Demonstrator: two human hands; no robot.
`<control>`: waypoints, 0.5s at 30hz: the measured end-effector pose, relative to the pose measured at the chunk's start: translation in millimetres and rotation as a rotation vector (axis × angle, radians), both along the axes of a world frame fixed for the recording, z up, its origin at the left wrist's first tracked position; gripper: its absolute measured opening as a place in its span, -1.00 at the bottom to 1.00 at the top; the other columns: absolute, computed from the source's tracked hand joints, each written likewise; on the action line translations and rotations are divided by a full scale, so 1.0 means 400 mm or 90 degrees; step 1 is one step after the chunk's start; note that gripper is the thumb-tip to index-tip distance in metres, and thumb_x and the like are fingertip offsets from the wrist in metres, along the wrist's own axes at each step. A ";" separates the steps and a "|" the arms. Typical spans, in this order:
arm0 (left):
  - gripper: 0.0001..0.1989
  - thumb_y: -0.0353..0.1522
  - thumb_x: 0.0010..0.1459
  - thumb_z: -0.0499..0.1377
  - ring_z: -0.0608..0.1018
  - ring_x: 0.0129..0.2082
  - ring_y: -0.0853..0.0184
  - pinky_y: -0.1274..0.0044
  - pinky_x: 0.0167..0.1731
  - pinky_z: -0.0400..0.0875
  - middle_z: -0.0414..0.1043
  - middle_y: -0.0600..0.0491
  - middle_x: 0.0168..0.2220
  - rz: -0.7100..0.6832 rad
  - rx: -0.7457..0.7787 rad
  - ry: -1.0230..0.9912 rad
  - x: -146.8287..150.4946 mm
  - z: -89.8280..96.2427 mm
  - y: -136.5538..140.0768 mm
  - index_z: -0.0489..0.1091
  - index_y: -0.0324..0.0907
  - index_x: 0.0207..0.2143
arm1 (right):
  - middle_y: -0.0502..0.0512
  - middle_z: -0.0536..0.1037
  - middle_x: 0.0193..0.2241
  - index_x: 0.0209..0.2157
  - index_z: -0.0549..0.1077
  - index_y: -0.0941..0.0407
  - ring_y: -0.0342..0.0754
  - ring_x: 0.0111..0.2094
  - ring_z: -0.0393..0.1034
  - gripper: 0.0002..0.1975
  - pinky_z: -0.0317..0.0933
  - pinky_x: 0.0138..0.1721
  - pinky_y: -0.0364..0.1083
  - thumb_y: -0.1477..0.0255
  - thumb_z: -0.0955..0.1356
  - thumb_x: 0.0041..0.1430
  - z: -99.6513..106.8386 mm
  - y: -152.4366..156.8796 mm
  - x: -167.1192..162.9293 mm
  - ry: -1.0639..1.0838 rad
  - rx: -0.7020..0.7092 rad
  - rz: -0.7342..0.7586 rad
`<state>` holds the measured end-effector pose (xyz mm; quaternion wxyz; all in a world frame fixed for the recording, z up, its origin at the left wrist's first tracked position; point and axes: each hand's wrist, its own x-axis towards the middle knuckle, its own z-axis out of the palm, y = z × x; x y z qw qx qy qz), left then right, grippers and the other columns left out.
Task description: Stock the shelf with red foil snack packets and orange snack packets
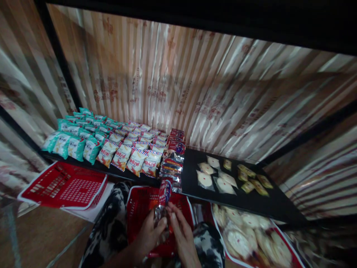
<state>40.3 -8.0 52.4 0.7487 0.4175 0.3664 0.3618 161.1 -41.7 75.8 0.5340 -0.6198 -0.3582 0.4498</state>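
Note:
In front of me, above the red basket [131, 219] between my knees, a narrow snack packet [165, 191] is held upright. Its top is red and blue and its lower part is shiny and see-through. My left hand [149, 232] grips the lower part, thumb across the front. From the other side my right hand [182, 232] has its fingertips pressed along the packet's edge. Just beyond, a column of similar red and silver packets [172, 163] lies on the black shelf [192, 178]. Some orange shows inside the basket, mostly hidden by the packet.
Teal snack bags [76, 147] and white-and-orange snack bags [136, 160] stand in rows on the left. Round white packaged items [205, 179] and small gold packets [255, 182] lie on the right. Another red basket [86, 191] is at left; a filled basket [240, 238] is at lower right.

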 end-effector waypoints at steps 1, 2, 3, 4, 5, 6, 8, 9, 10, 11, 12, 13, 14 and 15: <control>-0.34 0.03 -0.13 0.27 0.49 -0.08 0.08 0.32 -0.03 0.33 0.45 -0.17 -0.10 0.022 -0.037 -0.026 0.001 0.001 0.003 0.36 -0.24 -0.08 | 0.16 0.54 -0.10 -0.10 0.49 0.06 0.09 -0.03 0.40 -0.47 0.27 0.01 0.01 0.03 0.37 -0.04 -0.006 0.002 0.004 -0.008 0.001 -0.018; -0.36 0.01 -0.18 0.31 0.51 -0.12 0.09 0.34 -0.06 0.35 0.48 -0.15 -0.15 0.040 -0.068 -0.048 -0.002 0.006 0.006 0.39 -0.24 -0.15 | 0.16 0.55 -0.12 -0.12 0.50 0.07 0.09 -0.06 0.41 -0.48 0.28 -0.02 0.00 0.03 0.38 -0.05 -0.013 0.004 0.007 -0.020 0.005 -0.040; -0.39 -0.02 -0.20 0.34 0.52 -0.15 0.10 0.35 -0.08 0.36 0.50 -0.13 -0.19 0.049 -0.098 -0.067 -0.006 0.013 0.010 0.41 -0.24 -0.19 | 0.16 0.56 -0.14 -0.14 0.50 0.07 0.08 -0.09 0.42 -0.48 0.30 -0.05 -0.01 0.03 0.39 -0.07 -0.020 0.006 0.011 -0.031 0.009 -0.065; -0.43 -0.05 -0.21 0.35 0.53 -0.17 0.11 0.36 -0.09 0.36 0.51 -0.11 -0.23 0.050 -0.133 -0.085 -0.012 0.022 0.013 0.42 -0.24 -0.22 | 0.16 0.56 -0.15 -0.15 0.49 0.08 0.08 -0.12 0.43 -0.48 0.32 -0.08 -0.02 0.03 0.39 -0.08 -0.028 0.007 0.013 -0.038 0.010 -0.085; -0.47 -0.08 -0.19 0.36 0.54 -0.20 0.12 0.36 -0.11 0.37 0.52 -0.09 -0.26 0.043 -0.173 -0.103 -0.018 0.033 0.015 0.44 -0.24 -0.23 | 0.15 0.56 -0.16 -0.15 0.49 0.08 0.06 -0.14 0.44 -0.48 0.32 -0.10 -0.04 0.04 0.41 -0.09 -0.036 0.006 0.014 -0.036 0.005 -0.092; -0.49 -0.09 -0.18 0.35 0.55 -0.22 0.12 0.35 -0.13 0.38 0.53 -0.09 -0.30 0.022 -0.210 -0.120 -0.024 0.044 0.018 0.45 -0.25 -0.24 | 0.14 0.56 -0.19 -0.13 0.47 0.08 0.05 -0.18 0.44 -0.47 0.33 -0.13 -0.05 0.06 0.42 -0.10 -0.044 0.004 0.014 -0.023 -0.002 -0.091; -0.50 -0.09 -0.20 0.36 0.56 -0.26 0.10 0.34 -0.16 0.38 0.53 -0.09 -0.37 -0.022 -0.229 -0.143 -0.032 0.063 0.022 0.47 -0.28 -0.28 | 0.09 0.57 -0.31 -0.07 0.42 0.09 0.02 -0.27 0.46 -0.41 0.33 -0.20 -0.07 0.07 0.43 -0.12 -0.056 -0.001 0.009 0.029 -0.014 -0.082; -0.49 -0.08 -0.23 0.37 0.56 -0.27 0.09 0.35 -0.15 0.37 0.53 -0.10 -0.40 -0.037 -0.217 -0.148 -0.032 0.068 0.023 0.48 -0.30 -0.31 | 0.05 0.57 -0.37 -0.03 0.39 0.09 0.00 -0.31 0.46 -0.37 0.33 -0.24 -0.07 0.07 0.44 -0.13 -0.060 -0.004 0.004 0.063 -0.017 -0.082; -0.48 -0.08 -0.25 0.38 0.56 -0.27 0.09 0.35 -0.15 0.37 0.52 -0.10 -0.41 -0.046 -0.203 -0.148 -0.032 0.071 0.025 0.48 -0.31 -0.33 | 0.02 0.56 -0.43 -0.01 0.36 0.09 0.00 -0.35 0.46 -0.33 0.33 -0.27 -0.07 0.07 0.45 -0.14 -0.063 -0.007 -0.001 0.095 -0.019 -0.089; -0.47 -0.07 -0.26 0.38 0.56 -0.27 0.09 0.36 -0.14 0.36 0.52 -0.10 -0.41 -0.047 -0.194 -0.144 -0.029 0.070 0.027 0.48 -0.31 -0.34 | 0.01 0.55 -0.46 0.01 0.34 0.09 0.00 -0.37 0.46 -0.30 0.32 -0.29 -0.07 0.06 0.46 -0.17 -0.065 -0.009 -0.005 0.124 -0.021 -0.103; -0.47 -0.07 -0.26 0.38 0.55 -0.26 0.10 0.36 -0.14 0.35 0.52 -0.09 -0.39 -0.039 -0.190 -0.137 -0.026 0.066 0.029 0.48 -0.30 -0.33 | 0.00 0.55 -0.47 -0.01 0.33 0.09 0.00 -0.38 0.46 -0.28 0.32 -0.30 -0.07 0.06 0.47 -0.20 -0.065 -0.010 -0.009 0.146 -0.024 -0.123; -0.48 -0.07 -0.25 0.38 0.55 -0.26 0.11 0.37 -0.14 0.35 0.52 -0.08 -0.37 -0.029 -0.187 -0.129 -0.021 0.058 0.032 0.47 -0.29 -0.32 | 0.01 0.56 -0.46 -0.04 0.35 0.09 0.01 -0.37 0.46 -0.29 0.32 -0.29 -0.07 0.06 0.48 -0.23 -0.065 -0.010 -0.012 0.161 -0.030 -0.138; -0.48 -0.07 -0.25 0.38 0.55 -0.26 0.12 0.37 -0.14 0.35 0.52 -0.08 -0.35 -0.024 -0.182 -0.124 -0.017 0.047 0.035 0.46 -0.27 -0.31 | 0.03 0.57 -0.44 -0.10 0.39 0.10 0.01 -0.36 0.46 -0.32 0.32 -0.28 -0.07 0.06 0.49 -0.27 -0.064 -0.011 -0.012 0.169 -0.037 -0.149; -0.48 -0.07 -0.25 0.38 0.55 -0.26 0.14 0.38 -0.15 0.35 0.52 -0.07 -0.35 -0.021 -0.168 -0.121 -0.012 0.034 0.038 0.46 -0.25 -0.31 | 0.04 0.57 -0.44 -0.17 0.42 0.10 0.01 -0.37 0.46 -0.37 0.31 -0.28 -0.07 0.06 0.50 -0.29 -0.063 -0.011 -0.012 0.172 -0.044 -0.153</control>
